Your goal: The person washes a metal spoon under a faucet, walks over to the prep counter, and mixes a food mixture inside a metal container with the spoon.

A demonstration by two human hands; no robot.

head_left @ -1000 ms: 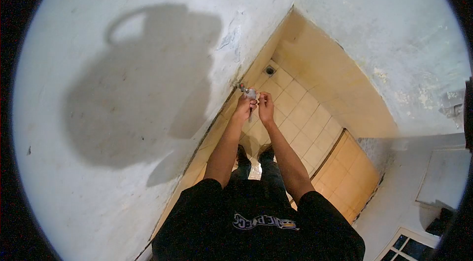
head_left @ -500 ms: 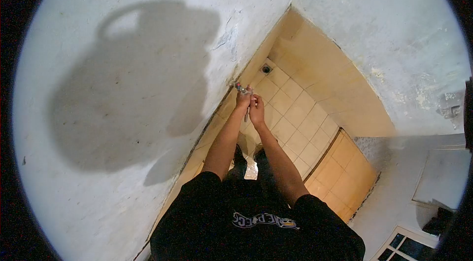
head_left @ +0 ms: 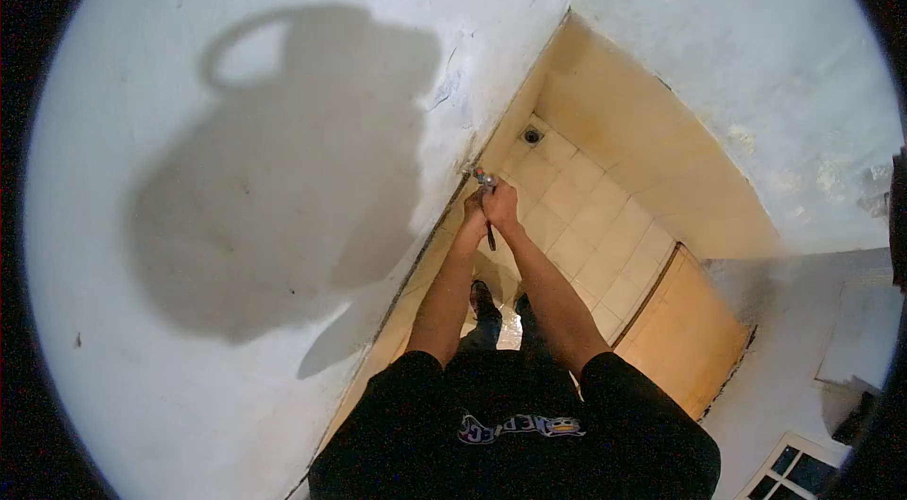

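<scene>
My right hand (head_left: 503, 202) is closed around a silvery metal tool (head_left: 486, 181), and its shiny head shows just above the fingers. A thin dark handle (head_left: 491, 239) sticks out below, between the two wrists; its exact kind is too small to tell. Pressed against the right hand, my left hand (head_left: 474, 208) is also closed, its fingers mostly hidden, so what it grips cannot be made out. Both hands are close to the left wall, at a stained spot on the tile edge (head_left: 467, 167).
Whitewashed wall (head_left: 217, 245) rises on the left with a large shadow on it. Below are yellowish floor tiles (head_left: 574, 203) and a round drain (head_left: 532, 135). A raised tiled ledge (head_left: 694, 330) lies to the right, and a white-framed window (head_left: 789, 472) stands lower right.
The view has shifted slightly. My right hand has moved up over the metal piece, while my left hand has dropped a little lower beside it. The red-tipped end seen before is now hidden.
</scene>
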